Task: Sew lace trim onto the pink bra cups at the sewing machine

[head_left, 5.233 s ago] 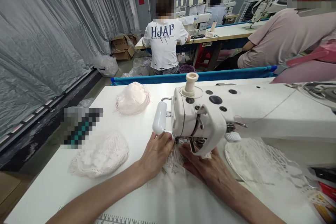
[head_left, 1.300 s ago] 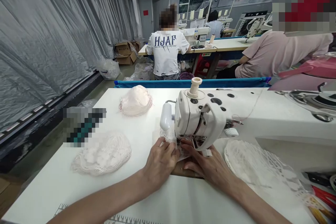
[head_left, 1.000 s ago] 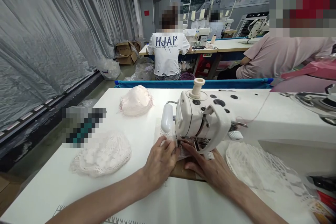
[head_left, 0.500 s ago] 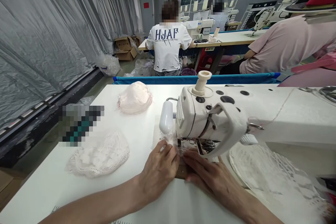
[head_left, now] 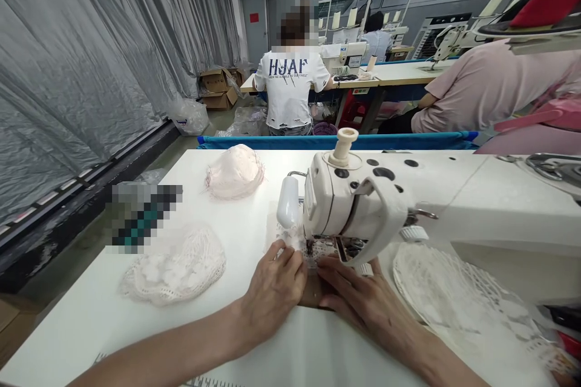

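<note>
Head view | resting left hand (head_left: 276, 284) and right hand (head_left: 363, 290) on lace (head_left: 324, 248) under sewing machine (head_left: 358, 205); cannot tell grip | now showing brown panel (head_left: 312, 293) between hands, covered earlier by bunched lace

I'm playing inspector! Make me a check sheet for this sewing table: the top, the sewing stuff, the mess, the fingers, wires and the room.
Surface: white table, ruler marks near its front edge.
Job's things: sewing machine; lace under its needle area.
Clutter: pale cloth cup and ruffled lace piece left of the machine; larger lace piece right.
Fingers: left fingers and right fingers at the lace; exact grip unclear.
Cables: nothing seen.
Surroundings: gray curtain, cardboard boxes, other people sewing-side.
</note>
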A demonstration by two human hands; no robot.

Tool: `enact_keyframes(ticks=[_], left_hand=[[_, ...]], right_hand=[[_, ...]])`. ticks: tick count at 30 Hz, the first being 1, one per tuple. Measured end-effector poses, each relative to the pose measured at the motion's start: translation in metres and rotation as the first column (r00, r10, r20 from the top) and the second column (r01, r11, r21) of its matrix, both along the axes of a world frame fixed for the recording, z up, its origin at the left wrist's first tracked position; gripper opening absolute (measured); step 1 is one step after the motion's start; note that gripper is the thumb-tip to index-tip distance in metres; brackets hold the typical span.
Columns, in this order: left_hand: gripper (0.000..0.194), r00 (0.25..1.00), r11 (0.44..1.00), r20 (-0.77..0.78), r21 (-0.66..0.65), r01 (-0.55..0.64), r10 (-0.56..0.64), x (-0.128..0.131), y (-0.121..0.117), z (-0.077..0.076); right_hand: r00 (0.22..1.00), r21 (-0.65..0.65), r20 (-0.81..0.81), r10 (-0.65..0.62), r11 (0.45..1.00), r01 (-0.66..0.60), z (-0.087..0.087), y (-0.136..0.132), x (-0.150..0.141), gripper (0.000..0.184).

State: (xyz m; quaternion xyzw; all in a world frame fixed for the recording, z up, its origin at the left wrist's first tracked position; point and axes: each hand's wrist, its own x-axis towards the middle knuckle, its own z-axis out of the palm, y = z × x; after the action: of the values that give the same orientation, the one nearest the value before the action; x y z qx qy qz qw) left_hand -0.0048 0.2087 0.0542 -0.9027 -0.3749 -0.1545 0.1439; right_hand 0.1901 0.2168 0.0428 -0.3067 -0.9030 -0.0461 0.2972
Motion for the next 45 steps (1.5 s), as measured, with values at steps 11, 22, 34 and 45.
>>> enact_keyframes(ticks=[11, 22, 34, 45], left_hand=[[0.019, 0.997, 0.998, -0.023, 0.013, -0.069, 0.07, -0.011, 0.02, -0.002], [0.036, 1.0, 0.961, -0.008, -0.275, -0.004, 0.002, -0.006, -0.076, 0.019], [0.019, 0.864, 0.577, 0.255, -0.816, -0.05, 0.435, -0.026, 0.005, 0.027], [0.042, 0.625, 0.126, 0.387, -0.899, 0.42, 0.678, -0.051, -0.09, 0.076]], right_hand=[[1.0, -0.052, 0.008, -0.023, 0.998, 0.024, 0.001, 0.001, 0.0, 0.035], [0.988, -0.197, -0.01, -0.156, 0.969, 0.151, -0.01, -0.009, -0.004, 0.046], [0.969, -0.54, -0.157, -0.193, 0.838, 0.08, -0.003, -0.034, -0.035, 0.007], [0.838, -0.844, -0.526, -0.147, -0.036, -0.536, 0.048, -0.084, -0.021, 0.029]])
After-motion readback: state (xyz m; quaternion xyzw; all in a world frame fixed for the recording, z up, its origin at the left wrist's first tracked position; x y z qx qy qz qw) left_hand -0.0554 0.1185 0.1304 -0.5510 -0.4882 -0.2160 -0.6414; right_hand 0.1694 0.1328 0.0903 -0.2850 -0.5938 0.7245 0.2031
